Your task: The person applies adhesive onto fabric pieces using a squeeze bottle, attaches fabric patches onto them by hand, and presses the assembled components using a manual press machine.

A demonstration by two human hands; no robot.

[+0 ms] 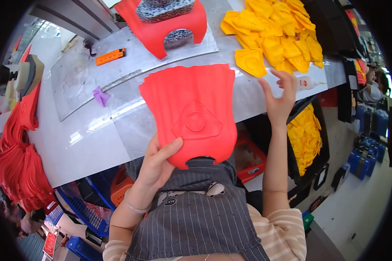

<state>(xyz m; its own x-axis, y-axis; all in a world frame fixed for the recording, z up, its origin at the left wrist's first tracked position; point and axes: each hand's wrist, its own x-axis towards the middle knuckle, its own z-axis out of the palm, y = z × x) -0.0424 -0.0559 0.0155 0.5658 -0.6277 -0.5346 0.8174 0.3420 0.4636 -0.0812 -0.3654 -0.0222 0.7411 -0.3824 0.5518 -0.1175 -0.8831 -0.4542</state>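
Observation:
My left hand (158,162) grips a red foam piece (204,91) by its lower left edge, thumb on top. The piece has a wavy upper edge, a raised ring inside a diamond outline, and a notch at the bottom. My right hand (279,99) is raised over the table's right side, its thumb and fingers apart with nothing between them. Just beyond it lies a single yellow foam piece (251,62), in front of a heap of yellow foam pieces (274,26). A small white bottle with a pointed tip (310,83) lies to its right.
At the back, a red foam shape (137,19) sits beneath a speckled block (165,12). An orange cutter (110,56) and a purple scrap (101,96) lie left. Red pieces (21,174) hang at the far left. A black bin (326,143) holds yellow pieces below right.

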